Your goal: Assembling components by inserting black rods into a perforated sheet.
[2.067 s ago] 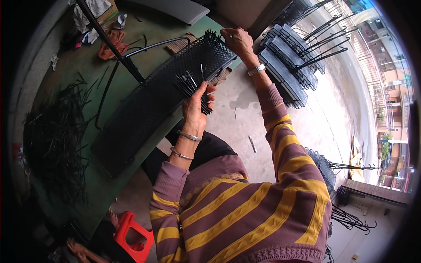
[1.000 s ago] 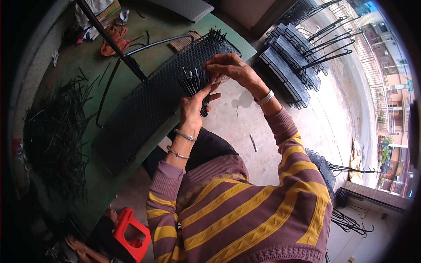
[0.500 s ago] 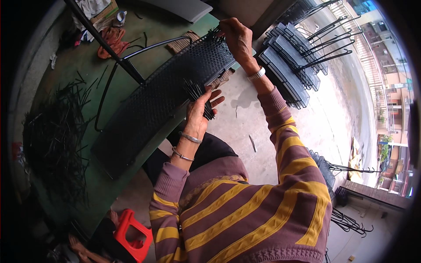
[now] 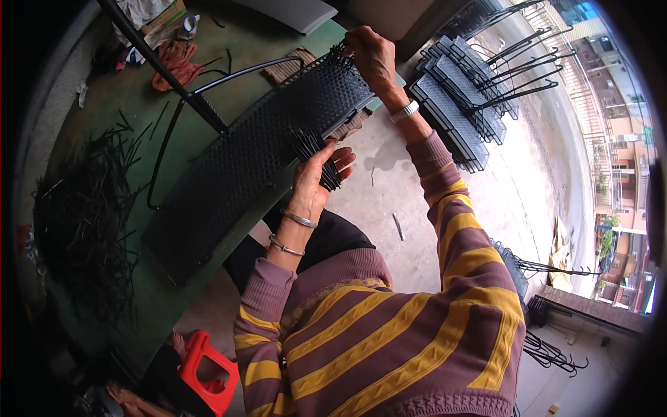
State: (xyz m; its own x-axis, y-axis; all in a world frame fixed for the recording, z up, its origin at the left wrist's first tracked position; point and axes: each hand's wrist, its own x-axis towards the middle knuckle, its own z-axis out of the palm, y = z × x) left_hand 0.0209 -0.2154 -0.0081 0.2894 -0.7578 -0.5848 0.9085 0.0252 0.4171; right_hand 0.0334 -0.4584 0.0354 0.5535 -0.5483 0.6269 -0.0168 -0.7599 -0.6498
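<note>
A long black panel (image 4: pixel 257 149) with a fine mesh pattern slants across the green table, a black tubular frame (image 4: pixel 158 149) joined to its far side. In my left hand (image 4: pixel 313 181), beside the panel's near edge, lies a bundle of thin black strips (image 4: pixel 308 148), held under the thumb with the other fingers partly spread. My right hand (image 4: pixel 373 59) is at the panel's far right end, its fingertips pinched by a tuft of black strip ends (image 4: pixel 339 52) along the edge. What exactly is between those fingertips is too small to make out.
A heap of loose black strips (image 4: pixel 87 215) covers the left of the green table (image 4: pixel 163 313). An orange-brown cloth (image 4: pixel 175 66) lies at the back. Stacked grey mesh panels with hooked rods (image 4: pixel 451 104) stand on the floor at right. Below sits a red stool (image 4: pixel 208 372) beside another person's hand (image 4: pixel 121 394).
My right hand has shifted slightly left and up along the panel's end. My left hand keeps its bundle, almost unmoved.
</note>
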